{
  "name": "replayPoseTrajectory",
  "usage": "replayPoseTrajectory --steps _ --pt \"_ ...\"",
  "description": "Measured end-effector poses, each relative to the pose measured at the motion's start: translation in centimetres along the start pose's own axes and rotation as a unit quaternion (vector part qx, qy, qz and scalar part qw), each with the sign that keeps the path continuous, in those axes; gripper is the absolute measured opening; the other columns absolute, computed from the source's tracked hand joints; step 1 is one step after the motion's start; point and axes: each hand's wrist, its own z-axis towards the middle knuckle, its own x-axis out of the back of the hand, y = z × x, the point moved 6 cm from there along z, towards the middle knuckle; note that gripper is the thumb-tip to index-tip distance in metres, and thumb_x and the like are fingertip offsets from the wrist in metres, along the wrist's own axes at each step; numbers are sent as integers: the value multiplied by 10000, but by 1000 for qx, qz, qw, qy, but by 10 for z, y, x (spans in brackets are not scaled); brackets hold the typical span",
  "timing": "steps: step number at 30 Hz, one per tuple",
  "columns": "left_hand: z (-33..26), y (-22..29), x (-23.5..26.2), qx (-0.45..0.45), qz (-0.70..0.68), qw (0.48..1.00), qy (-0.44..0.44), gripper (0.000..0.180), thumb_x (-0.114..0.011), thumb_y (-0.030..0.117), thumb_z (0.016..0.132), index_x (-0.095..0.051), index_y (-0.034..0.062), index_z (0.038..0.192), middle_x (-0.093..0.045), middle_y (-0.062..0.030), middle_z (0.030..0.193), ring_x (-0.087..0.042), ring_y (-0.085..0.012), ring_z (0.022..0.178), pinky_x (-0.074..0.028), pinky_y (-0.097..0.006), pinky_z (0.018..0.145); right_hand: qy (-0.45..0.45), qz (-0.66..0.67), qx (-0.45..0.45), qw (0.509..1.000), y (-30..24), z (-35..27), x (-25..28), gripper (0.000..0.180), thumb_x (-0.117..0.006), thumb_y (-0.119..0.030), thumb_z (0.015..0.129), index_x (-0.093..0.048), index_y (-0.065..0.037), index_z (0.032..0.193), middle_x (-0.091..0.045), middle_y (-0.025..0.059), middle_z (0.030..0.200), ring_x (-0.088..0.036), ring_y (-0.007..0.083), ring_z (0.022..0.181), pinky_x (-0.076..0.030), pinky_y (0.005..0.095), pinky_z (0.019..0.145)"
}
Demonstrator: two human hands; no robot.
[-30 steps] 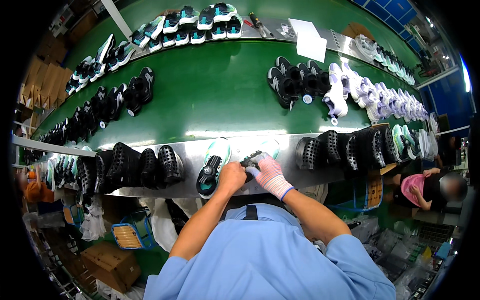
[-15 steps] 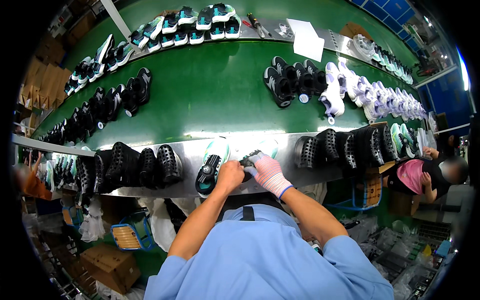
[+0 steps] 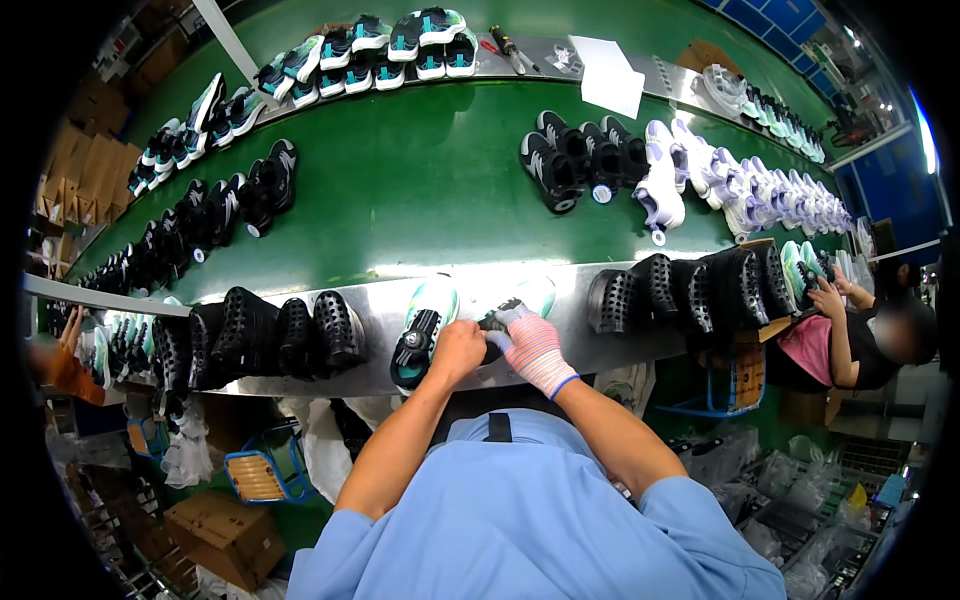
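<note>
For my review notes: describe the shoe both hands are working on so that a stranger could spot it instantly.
Follow the shiny metal shelf along the near edge of the green conveyor belt to its middle. There the bare left hand and gloved right hand meet on a shoe. Unlike its neighbours, it is held.

Shoe factory: green conveyor belt (image 3: 420, 190), sneakers (image 3: 400, 40)

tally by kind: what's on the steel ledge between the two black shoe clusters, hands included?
Teal-and-white shoes: 2, one lying free, one under the hands
Left hand, bare: 1
Right hand, gloved: 1
Total: 4
</note>
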Motion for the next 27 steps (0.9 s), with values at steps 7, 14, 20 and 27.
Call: replayPoseTrajectory --steps 7,14,20,27 --pt "-12 4 11 16 -51 998 42 242 -605 169 952 -687 -15 819 -681 -199 689 -686 -342 624 -544 -473 633 73 48 -27 996 -3 -3 -11 314 -740 -271 896 -686 -37 1100 -697 194 1088 -669 403 1017 -546 474 874" --pt "-87 67 80 -111 134 969 174 365 -790 127 834 -635 11 1144 -671 -190 1112 -610 -406 1077 -523 -479 881 -15 14 53 998 -4 -2 4 305 -744 -298 889 -707 -110 1127 -687 157 1077 -669 379 1012 -556 470 860" --pt "-66 62 55 -62 137 988 -18 554 -827 131 776 -595 -42 1248 -661 -211 1152 -560 -413 1159 -516 -487 960 -87 -8 83 993 -33 -3 4 299 -741 -262 891 -686 -122 1149 -665 171 1021 -660 384 975 -554 486 823" --pt "-119 67 116 -166 143 957 192 511 -761 60 800 -578 -56 1263 -604 -224 1222 -561 -426 1136 -483 -485 980 -78 2 68 995 -28 -4 -6 307 -731 -275 909 -668 -93 1148 -661 191 1093 -634 402 1057 -544 491 877"
